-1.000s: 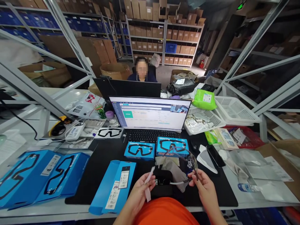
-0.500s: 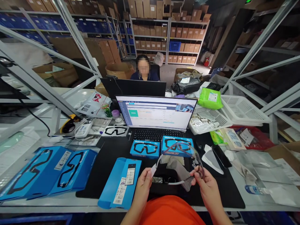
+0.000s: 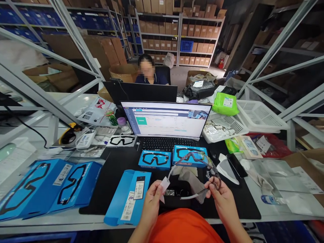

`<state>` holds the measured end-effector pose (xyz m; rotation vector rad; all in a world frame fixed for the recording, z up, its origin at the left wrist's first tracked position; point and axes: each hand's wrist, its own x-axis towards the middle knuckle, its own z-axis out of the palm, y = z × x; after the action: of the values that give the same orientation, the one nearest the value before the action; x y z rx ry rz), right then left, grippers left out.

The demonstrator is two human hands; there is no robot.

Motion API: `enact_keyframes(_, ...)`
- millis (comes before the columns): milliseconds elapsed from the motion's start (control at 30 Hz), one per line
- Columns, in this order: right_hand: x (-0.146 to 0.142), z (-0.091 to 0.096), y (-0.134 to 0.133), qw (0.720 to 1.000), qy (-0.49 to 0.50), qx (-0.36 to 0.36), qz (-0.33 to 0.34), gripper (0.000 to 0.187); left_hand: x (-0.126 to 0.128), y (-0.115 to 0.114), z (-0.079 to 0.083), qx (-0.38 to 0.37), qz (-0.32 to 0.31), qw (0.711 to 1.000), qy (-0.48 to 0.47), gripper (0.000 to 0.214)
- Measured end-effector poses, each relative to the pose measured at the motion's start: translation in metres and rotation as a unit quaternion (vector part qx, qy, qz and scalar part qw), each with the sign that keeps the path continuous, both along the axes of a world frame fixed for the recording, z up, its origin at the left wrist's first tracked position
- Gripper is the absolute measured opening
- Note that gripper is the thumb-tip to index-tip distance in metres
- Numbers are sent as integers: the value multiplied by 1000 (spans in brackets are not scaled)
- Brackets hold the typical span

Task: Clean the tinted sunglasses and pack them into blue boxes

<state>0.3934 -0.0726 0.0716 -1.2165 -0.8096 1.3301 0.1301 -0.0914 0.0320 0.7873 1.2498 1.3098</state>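
Note:
My right hand [image 3: 220,192] pinches a pair of clear-framed sunglasses [image 3: 214,169] by the lens side, with the temples reaching left over the desk mat. My left hand [image 3: 153,194] is closed on a small white tag [image 3: 165,183] at the end of one temple; whether the tag is fixed to it I cannot tell. Below the sunglasses lie a black case [image 3: 177,200] and a grey cloth [image 3: 196,185]. Beside my left hand an opened blue box [image 3: 118,195] carries a black-and-white hang tag [image 3: 139,189].
Two blue eyewear boxes [image 3: 155,160] stand before the keyboard [image 3: 162,143] and monitor [image 3: 167,119]. Larger blue boxes [image 3: 48,189] lie at left. A phone [image 3: 237,165] and white baskets [image 3: 260,116] are at right. A person [image 3: 152,76] sits behind the monitors.
My left hand has shifted slightly, and the white tag now shows more fully, turned away from the temple. The view has moved a little; my right hand keeps its hold on the sunglasses.

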Motion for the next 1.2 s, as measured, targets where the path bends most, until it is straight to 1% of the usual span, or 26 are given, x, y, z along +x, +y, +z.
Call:
enact_keyframes(100,-5,1,1,1000,-8,-5,21,37,2,1,5,-14,13,1000,-5,35)
enact_keyframes(267,-13,9,4,997,-48,-23,64,43,-2,0,10,-17,-11,1000,-5,37)
enact_keyframes(367,-10,14,7,992,-84,-22,93,46,-7,-1,12,-20,-8,1000,-4,34)
enact_keyframes(433,-5,17,10,985,-109,-16,133,44,-10,-1,14,-17,-10,1000,0,35)
enact_keyframes(533,3,19,15,972,-144,-2,188,36,-11,-1,22,0,-19,1000,12,47)
enact_keyframes(600,6,18,16,964,-173,9,201,30,-10,0,27,5,-22,1000,20,47)
enact_keyframes(667,7,16,16,957,-207,22,201,25,-9,1,29,6,-30,999,22,43)
enact_keyframes(733,6,15,14,945,-242,42,214,19,-8,1,30,11,-54,998,24,43)
enact_keyframes(833,4,16,11,921,-284,72,257,12,-8,1,31,24,-83,996,33,51)
enact_keyframes(900,4,19,10,907,-311,87,269,12,-11,2,35,44,-104,991,65,52)
enact_keyframes(967,6,22,11,901,-340,103,249,12,-16,2,40,63,-144,980,118,45)
enact_keyframes(1000,7,23,12,899,-354,111,235,12,-18,2,43,67,-164,974,140,37)
enact_keyframes(1067,9,25,14,893,-372,123,220,13,-20,0,49,55,-197,967,154,20)
enact_keyframes(1100,9,25,15,890,-378,126,222,15,-19,-1,51,40,-213,965,148,16)
enact_keyframes(1167,9,24,17,883,-386,126,236,18,-14,-5,55,8,-225,966,129,18)
enact_keyframes(1200,9,23,17,881,-387,125,241,19,-10,-8,57,-2,-215,968,127,20)
